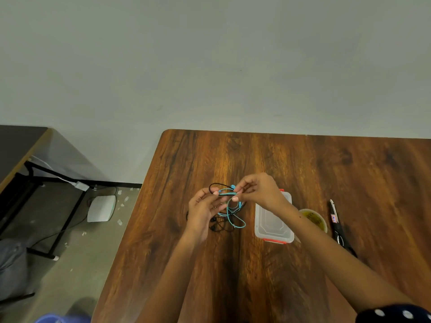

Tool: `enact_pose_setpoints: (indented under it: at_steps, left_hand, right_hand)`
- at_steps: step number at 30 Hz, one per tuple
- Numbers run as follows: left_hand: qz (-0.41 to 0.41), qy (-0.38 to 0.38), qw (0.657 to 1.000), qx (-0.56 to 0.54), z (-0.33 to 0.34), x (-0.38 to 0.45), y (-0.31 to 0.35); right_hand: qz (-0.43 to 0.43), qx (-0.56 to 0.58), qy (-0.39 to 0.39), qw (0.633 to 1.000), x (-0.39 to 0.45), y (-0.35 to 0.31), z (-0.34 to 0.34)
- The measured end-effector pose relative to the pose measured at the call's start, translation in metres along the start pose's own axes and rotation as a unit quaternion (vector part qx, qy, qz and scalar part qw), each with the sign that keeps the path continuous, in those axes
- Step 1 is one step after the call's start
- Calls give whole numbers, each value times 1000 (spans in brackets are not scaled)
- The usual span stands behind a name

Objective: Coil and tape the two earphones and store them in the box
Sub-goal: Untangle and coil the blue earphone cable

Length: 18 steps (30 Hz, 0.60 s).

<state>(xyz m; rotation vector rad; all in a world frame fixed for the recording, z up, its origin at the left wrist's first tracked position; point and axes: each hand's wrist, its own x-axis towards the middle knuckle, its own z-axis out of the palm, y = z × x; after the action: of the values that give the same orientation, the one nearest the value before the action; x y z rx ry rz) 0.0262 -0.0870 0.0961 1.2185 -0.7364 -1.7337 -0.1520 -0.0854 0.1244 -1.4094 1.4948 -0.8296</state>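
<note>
Two bare forearms reach forward over the table (268, 157), the right one leaving a dark dotted sleeve (394, 313) at the bottom edge. The left hand (203, 213) is raised above the wood, palm turned inward, its fingers curled round the cords at their left end. The right hand (258, 192) sits just beyond and beside it, knuckles up, thumb and forefinger pinching the same bundle. Between the two grips a short stretch of the blue earphone (233, 213) runs taut, with a black earphone (218, 226) looping up over the left fingers. Below the hands the rest of both cords hangs in loose, tangled loops down to the table. Just right of them lies the clear box (274, 222), partly under the right wrist. Further right are a tape roll (314, 217) and scissors (338, 227).
</note>
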Motion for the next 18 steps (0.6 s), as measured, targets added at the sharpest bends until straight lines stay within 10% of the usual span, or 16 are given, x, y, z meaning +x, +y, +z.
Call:
enact_pose_setpoints:
  at_steps: [14, 18]
  left_hand:
    - [6, 214, 938, 273, -45, 16, -12]
    - [160, 117, 907, 372, -27, 16, -5]
  right_hand:
    - [25, 119, 88, 989, 3, -36, -31]
    - [-3, 135, 41, 990, 6, -62, -25]
